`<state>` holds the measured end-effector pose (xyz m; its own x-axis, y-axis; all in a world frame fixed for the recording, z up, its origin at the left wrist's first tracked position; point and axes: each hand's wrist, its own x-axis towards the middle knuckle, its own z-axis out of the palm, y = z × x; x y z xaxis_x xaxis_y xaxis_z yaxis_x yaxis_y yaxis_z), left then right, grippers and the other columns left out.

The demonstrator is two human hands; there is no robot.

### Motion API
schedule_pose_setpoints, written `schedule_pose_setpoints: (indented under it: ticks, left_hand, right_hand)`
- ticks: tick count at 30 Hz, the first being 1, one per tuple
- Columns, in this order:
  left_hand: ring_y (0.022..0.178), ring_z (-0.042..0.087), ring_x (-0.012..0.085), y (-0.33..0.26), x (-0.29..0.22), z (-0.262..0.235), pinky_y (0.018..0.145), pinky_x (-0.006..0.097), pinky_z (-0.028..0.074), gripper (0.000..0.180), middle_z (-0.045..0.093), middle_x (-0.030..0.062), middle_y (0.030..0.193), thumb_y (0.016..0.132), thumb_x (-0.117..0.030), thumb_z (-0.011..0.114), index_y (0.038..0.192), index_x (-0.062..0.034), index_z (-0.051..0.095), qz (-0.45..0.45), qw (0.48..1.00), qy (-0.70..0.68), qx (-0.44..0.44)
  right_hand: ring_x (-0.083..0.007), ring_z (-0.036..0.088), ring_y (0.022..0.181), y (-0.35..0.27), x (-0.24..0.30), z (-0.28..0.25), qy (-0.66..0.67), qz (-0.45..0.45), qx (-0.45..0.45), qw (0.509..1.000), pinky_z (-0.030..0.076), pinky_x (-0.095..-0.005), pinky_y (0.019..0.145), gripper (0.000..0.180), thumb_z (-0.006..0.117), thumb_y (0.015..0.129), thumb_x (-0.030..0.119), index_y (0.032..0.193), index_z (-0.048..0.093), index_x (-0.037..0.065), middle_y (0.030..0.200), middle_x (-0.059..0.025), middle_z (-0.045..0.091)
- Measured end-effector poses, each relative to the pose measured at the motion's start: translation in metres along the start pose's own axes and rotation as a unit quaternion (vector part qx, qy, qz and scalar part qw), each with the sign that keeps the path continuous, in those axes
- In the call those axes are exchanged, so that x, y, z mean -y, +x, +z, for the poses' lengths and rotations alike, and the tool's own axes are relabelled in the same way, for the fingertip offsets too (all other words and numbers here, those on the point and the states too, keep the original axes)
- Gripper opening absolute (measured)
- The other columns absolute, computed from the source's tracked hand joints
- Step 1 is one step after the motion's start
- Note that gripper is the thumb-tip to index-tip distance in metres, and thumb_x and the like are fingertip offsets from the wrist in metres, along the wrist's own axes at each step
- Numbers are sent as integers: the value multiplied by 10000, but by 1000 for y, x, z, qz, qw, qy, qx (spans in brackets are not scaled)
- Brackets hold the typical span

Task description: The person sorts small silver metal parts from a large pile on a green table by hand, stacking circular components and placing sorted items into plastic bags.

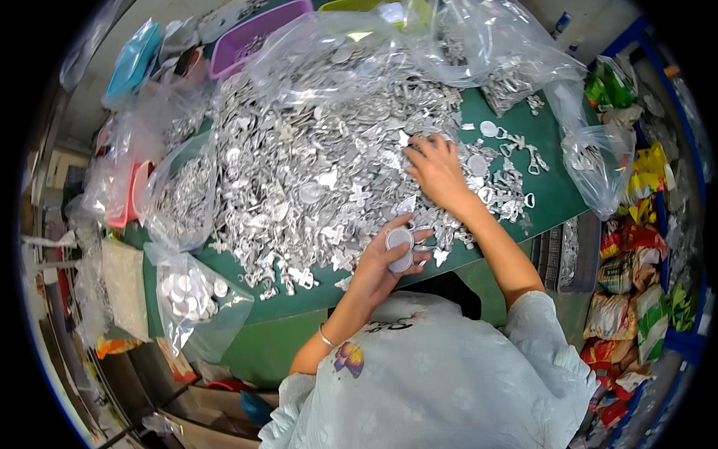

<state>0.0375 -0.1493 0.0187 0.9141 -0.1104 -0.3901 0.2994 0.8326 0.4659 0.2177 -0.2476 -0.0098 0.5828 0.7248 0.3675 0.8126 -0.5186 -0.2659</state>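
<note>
A large heap of small silver metal pieces (299, 172) covers most of the green table. Near its front edge my left hand (381, 262) is turned palm up. Its thumb presses on round silver discs (399, 247), which overlap in a small stack across the fingers. My right hand (437, 172) reaches over the right part of the heap, palm down. Its fingers are spread and the tips touch the loose pieces; I see nothing held in them. Right of that hand lie a round disc (488, 129) and several bottle-opener-shaped pieces (532, 161).
A clear bag of round white discs (191, 295) hangs at the table's front left. Plastic bags (321, 60) of metal parts line the back and sides. A purple bin (258, 34) stands at the back, a blue tray (133, 63) farther left. Packed shelves (636, 247) stand at right.
</note>
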Motion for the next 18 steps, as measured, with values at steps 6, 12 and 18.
schedule_pose_setpoints:
  ticks: [6, 12, 18]
  left_hand:
    - [896, 621, 275, 0, 0, -6, 701, 325, 542, 487, 528, 197, 1169, 830, 10, 496, 1287, -76, 349, 5, 999, 33, -8]
    - [815, 625, 233, 5, 4, -24, 657, 329, 540, 209, 597, 144, 992, 900, -200, 511, 1024, -32, 513, 8, 999, -3, 31]
    - [1057, 551, 286, 8, 1, -3, 862, 382, 481, 365, 520, 172, 1200, 905, -192, 489, 1213, -1, 448, 14, 999, 32, -32]
  right_hand:
    - [-269, 451, 1004, 9, -3, -9, 13, -49, 57, 997, 336, -421, 855, 231, 661, 724, 163, 919, 572, 76, 952, -54, 531]
    - [-221, 538, 776, 3, -19, -22, 138, -91, -62, 984, 400, -338, 761, 166, 674, 700, 102, 823, 576, 48, 740, -69, 564]
    - [-40, 510, 713, -34, -29, -34, 559, 305, -126, 760, 399, -185, 656, 81, 602, 837, 47, 894, 583, -7, 787, 3, 595]
